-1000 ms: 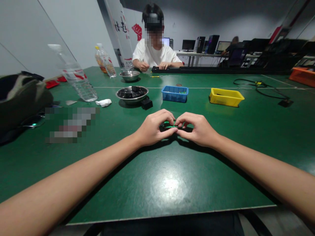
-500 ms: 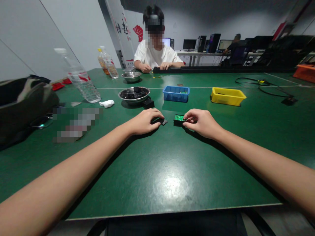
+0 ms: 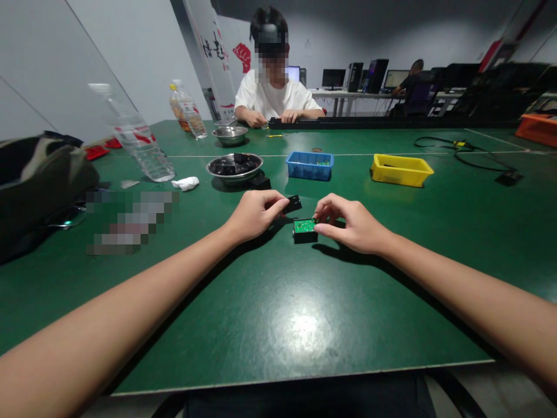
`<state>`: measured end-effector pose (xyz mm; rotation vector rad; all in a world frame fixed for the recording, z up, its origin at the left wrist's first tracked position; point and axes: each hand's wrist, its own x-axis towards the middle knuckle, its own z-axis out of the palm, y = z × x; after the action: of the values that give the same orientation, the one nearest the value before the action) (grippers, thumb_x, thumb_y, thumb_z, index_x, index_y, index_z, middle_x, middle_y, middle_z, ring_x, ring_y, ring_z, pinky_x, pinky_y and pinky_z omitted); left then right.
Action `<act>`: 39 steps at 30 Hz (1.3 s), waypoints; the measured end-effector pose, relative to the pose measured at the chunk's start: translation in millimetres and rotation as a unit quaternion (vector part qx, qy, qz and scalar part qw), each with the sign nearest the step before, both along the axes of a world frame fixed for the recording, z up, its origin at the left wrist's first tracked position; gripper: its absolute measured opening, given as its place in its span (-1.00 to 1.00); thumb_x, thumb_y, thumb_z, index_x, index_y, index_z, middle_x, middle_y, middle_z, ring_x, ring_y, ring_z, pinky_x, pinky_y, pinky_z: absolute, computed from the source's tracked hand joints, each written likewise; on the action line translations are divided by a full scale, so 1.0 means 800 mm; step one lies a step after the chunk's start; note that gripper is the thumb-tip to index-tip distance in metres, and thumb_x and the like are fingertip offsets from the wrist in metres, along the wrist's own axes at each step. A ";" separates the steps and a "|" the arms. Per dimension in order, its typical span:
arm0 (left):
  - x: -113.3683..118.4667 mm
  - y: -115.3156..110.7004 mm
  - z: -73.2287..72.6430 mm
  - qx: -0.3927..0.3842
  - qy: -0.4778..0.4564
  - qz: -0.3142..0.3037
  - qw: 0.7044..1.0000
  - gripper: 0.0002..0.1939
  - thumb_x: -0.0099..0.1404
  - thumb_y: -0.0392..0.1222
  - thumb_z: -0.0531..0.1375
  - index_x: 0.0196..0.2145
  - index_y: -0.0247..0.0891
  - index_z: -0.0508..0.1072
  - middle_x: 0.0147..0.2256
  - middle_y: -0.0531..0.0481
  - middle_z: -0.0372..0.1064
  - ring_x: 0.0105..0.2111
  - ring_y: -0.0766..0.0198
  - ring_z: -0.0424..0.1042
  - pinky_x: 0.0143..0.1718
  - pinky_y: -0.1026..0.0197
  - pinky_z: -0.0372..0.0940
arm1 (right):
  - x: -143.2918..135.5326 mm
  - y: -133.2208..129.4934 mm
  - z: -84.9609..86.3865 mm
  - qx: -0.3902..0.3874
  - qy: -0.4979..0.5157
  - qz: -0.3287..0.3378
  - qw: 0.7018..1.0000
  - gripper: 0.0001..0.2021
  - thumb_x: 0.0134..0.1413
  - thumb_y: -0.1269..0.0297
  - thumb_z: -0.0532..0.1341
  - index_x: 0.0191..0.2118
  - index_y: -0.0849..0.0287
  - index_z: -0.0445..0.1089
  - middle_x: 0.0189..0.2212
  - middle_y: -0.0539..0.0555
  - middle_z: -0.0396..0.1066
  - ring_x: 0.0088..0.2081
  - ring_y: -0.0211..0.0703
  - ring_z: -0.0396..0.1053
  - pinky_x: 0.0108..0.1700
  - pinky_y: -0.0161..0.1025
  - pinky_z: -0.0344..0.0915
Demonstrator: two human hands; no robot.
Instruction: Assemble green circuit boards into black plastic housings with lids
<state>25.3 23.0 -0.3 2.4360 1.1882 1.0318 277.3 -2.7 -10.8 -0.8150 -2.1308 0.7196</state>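
My left hand (image 3: 260, 213) pinches a small flat black cover (image 3: 293, 204) between thumb and fingers, lifted off the table. To its lower right, my right hand (image 3: 354, 223) grips the right end of a small open black case (image 3: 306, 237) with thumb and forefinger. Inside that case lies a green circuit board (image 3: 303, 226), facing up; its right edge is partly behind the fingertips. The cover is apart from the case, a little above its far side. Behind my left hand, a black case piece (image 3: 261, 182) rests on the table beside a metal bowl (image 3: 212, 176).
Black parts fill the metal bowl. Further right stand a blue bin (image 3: 310, 170) holding green pieces and a yellow bin (image 3: 401, 174). A water bottle (image 3: 141, 145) and crumpled tissue (image 3: 185, 184) are at left. Across the green table (image 3: 243, 325) sits a person (image 3: 278, 93); a cable (image 3: 470, 159) lies at right.
My left hand has raised the cover from the tabletop and turned its flat face toward me. My right hand has brought the case left and nearer to me.
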 end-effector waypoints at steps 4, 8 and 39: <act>0.013 -0.017 0.006 0.048 -0.017 -0.022 0.998 -0.68 0.40 -0.08 0.13 -0.39 -0.29 0.57 -0.47 -0.01 0.56 -0.50 0.27 0.46 -0.41 0.26 0.31 | -0.003 -0.002 -0.001 0.023 0.064 -0.039 0.997 -0.78 0.17 0.19 0.32 -0.12 0.13 0.40 -0.28 0.04 0.55 -0.28 -0.18 0.49 -0.22 -0.23 0.40; 0.023 -0.029 0.009 0.093 -0.018 -0.050 0.994 -0.72 0.42 -0.12 0.13 -0.30 -0.29 0.58 -0.37 -0.05 0.61 -0.42 0.25 0.53 -0.31 0.26 0.38 | -0.007 -0.007 0.002 0.052 0.068 -0.055 0.995 -0.79 0.21 0.23 0.28 -0.06 0.13 0.48 -0.30 0.04 0.58 -0.29 -0.17 0.51 -0.21 -0.22 0.41; 0.033 -0.048 0.007 0.305 -0.003 -0.072 0.950 -0.94 0.31 -0.30 0.29 -0.32 -0.27 0.45 -0.12 -0.16 0.60 -0.15 0.20 0.59 -0.13 0.19 0.47 | -0.022 -0.029 0.008 0.020 0.165 -0.035 0.985 -0.81 0.12 0.23 0.37 -0.16 0.13 0.48 -0.23 0.06 0.59 -0.22 -0.14 0.55 -0.17 -0.20 0.50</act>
<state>51.7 -15.6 5.5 2.9049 0.7398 1.5358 259.4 -25.8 -4.7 -0.6916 -1.8048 0.7176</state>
